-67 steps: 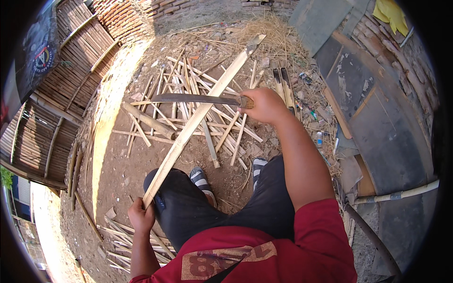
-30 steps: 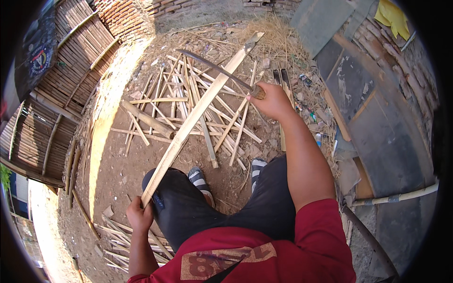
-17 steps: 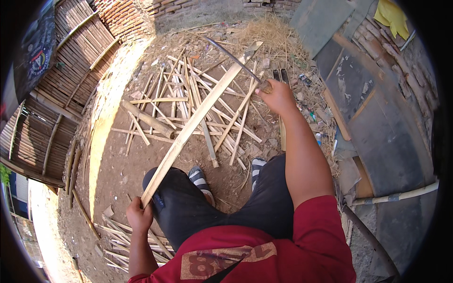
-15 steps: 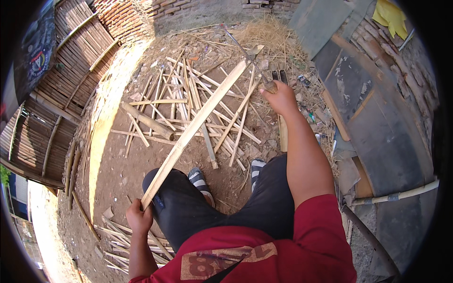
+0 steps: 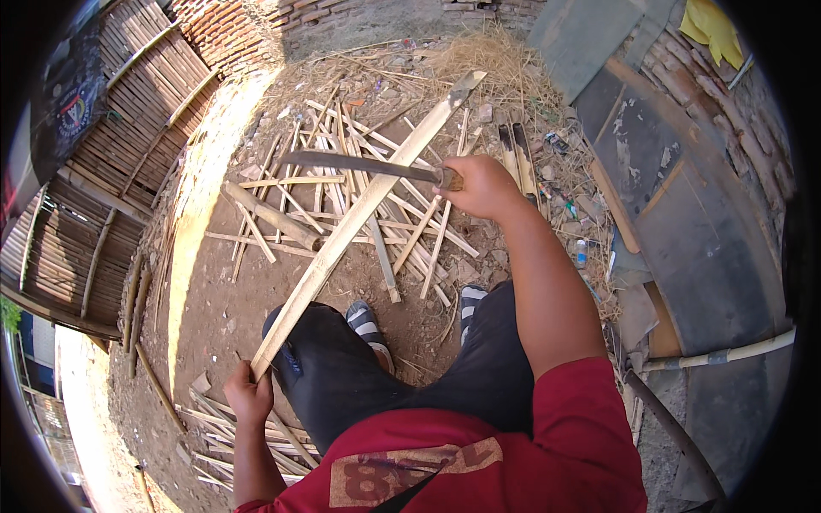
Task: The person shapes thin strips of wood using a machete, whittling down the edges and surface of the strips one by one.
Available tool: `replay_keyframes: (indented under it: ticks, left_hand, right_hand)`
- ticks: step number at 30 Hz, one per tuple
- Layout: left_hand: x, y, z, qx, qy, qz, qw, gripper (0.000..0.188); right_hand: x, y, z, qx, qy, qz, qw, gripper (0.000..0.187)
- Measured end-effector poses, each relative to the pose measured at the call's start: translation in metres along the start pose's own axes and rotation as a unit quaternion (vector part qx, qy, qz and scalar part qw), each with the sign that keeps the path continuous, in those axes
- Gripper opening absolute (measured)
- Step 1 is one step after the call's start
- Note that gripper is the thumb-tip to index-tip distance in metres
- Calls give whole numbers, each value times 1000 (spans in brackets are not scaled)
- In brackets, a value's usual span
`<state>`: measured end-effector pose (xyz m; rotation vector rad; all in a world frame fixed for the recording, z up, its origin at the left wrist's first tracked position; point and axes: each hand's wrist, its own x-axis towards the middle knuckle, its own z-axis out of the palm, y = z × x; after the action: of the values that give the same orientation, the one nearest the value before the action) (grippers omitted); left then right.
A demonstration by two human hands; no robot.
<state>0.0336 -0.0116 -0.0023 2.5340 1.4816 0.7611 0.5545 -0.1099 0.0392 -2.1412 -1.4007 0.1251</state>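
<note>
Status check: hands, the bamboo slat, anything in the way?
Left hand grips bamboo slat at near end. Right hand holds machete, blade across slat. Loose strips underneath.

1. The long pale split bamboo slat (image 5: 359,205) runs diagonally from your left knee out to the straw; it bars any sideways sweep at that height.
2. Just beyond the slat, a heap of thin loose bamboo strips (image 5: 342,171) clutters the ground.
3. Left of the slat, bare brown dirt (image 5: 222,291) gives you open passage.
4. Right of the slat, grey flat boards (image 5: 684,222) block the way.
</note>
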Motion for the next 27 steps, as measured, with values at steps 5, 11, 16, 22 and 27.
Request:
replay_keyframes:
  ticks: [5, 11, 16, 22, 27]
  left_hand:
    - [-3, -14, -4, 30, 16, 43, 998, 29]
    - [0, -14, 3, 20, 6, -8, 1000, 32]
    - [3, -12, -3, 8, 18, -3, 1000, 33]
    - [-1, -29, -11, 17, 30, 13, 999, 36]
    - [3, -13, -4, 17, -5, 4, 1000, 36]
  right_hand:
    - [1, 61, 2, 34, 176, 153, 972, 50]
    - [-6, 5, 1, -2, 68, -8, 998, 37]
    - [-8, -23, 12, -6, 8, -152, 988, 25]
    - [1, 51, -1, 73, 113, 117, 984, 42]
    - [-4, 29, 5, 10, 59, 53, 997, 42]
